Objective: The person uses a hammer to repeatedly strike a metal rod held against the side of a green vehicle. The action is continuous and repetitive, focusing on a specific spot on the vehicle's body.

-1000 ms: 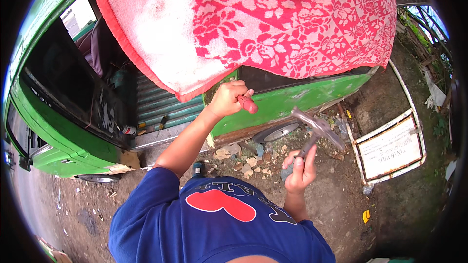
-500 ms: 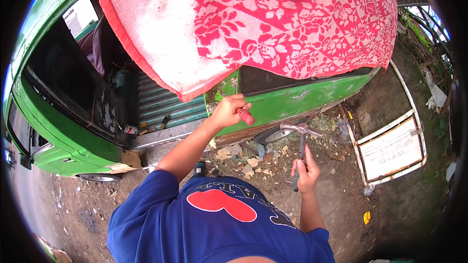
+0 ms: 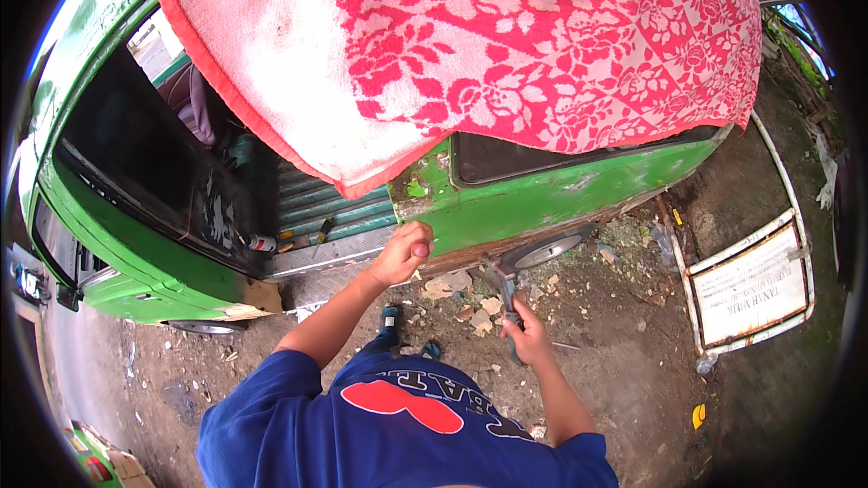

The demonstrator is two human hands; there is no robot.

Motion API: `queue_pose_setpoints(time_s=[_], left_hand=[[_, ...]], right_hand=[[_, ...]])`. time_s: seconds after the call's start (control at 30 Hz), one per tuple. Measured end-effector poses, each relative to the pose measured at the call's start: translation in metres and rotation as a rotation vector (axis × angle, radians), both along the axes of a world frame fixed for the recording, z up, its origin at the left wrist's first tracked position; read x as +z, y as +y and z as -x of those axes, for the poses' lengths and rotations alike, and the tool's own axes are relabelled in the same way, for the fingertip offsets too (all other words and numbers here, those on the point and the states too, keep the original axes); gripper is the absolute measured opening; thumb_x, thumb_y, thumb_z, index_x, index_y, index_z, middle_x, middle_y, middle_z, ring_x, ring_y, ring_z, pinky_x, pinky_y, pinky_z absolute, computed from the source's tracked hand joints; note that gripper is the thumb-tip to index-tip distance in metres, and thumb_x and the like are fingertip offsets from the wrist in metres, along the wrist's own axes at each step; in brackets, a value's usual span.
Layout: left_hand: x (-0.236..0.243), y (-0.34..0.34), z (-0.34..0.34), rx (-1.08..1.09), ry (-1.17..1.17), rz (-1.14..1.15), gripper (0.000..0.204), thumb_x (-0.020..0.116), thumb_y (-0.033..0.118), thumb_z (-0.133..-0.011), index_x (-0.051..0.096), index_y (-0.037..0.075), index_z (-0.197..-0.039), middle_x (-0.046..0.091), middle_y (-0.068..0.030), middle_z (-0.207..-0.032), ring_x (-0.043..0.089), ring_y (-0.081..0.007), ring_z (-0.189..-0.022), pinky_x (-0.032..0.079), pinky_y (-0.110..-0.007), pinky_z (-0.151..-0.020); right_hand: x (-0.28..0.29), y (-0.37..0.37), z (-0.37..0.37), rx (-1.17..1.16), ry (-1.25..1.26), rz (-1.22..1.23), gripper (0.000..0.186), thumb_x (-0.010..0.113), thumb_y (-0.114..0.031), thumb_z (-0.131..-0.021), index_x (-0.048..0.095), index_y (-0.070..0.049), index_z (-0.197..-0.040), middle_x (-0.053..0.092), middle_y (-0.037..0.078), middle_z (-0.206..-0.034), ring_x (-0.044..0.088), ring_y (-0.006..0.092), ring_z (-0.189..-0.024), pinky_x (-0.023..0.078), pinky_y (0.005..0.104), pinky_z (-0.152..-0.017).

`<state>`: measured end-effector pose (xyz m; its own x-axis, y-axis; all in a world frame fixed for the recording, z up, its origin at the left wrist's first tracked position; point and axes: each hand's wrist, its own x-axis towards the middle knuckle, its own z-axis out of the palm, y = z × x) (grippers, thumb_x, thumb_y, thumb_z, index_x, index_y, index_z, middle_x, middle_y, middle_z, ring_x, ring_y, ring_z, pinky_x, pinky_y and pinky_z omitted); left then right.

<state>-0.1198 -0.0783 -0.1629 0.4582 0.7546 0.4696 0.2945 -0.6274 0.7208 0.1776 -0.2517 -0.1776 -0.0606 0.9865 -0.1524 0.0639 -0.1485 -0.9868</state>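
Head view: gripping a hammer in the right hand, with fingers wrapping round the handle below the metal head. Showing up over the dirt ground, near the wheel of the green vehicle in the picture. Probably feeling heavy at the head end and lighter at the handle, being hard, stiff and not easy to break. Best holding low on the handle, well away from the head.

Gripping a small tool in the left hand too, with fingers curling round in a tight fist. Showing only a round, reddish end; hiding the rest, so cannot tell the full shape. Likely being stiff and smooth, maybe a bit slippery, so needing a snug hold round the handle's middle, keeping fingers off the top.
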Motion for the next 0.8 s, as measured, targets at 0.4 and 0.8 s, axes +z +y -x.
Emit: queue_pose_setpoints(time_s=[0.4,0.8], left_hand=[[-0.025,-0.042,0.084,-0.033,0.09,0.177,0.037,0.059,-0.011,-0.072,0.061,0.007,-0.105,0.056,-0.0109,-0.116,0.056,-0.0312,-0.109,0.049,-0.037,-0.089],[-0.062,-0.08,0.039,0.086,-0.3,0.133,0.018,0.058,-0.001,-0.072,0.055,0.004,-0.089,0.063,-0.0117,-0.098,0.06,-0.0285,-0.094,0.044,-0.037,-0.086]], right_hand=[[-0.062,-0.011,0.04,-0.096,0.072,0.127,0.058,0.073,-0.001,-0.078,0.05,0.001,-0.132,0.062,0.002,-0.089,0.056,0.0063,-0.071,0.047,0.0226,-0.06],[-0.014,0.0,0.054,-0.137,-0.058,0.179,0.04,0.066,-0.009,-0.089,0.057,0.0,-0.127,0.063,0.002,-0.078,0.057,0.0061,-0.059,0.045,0.0224,-0.049]])
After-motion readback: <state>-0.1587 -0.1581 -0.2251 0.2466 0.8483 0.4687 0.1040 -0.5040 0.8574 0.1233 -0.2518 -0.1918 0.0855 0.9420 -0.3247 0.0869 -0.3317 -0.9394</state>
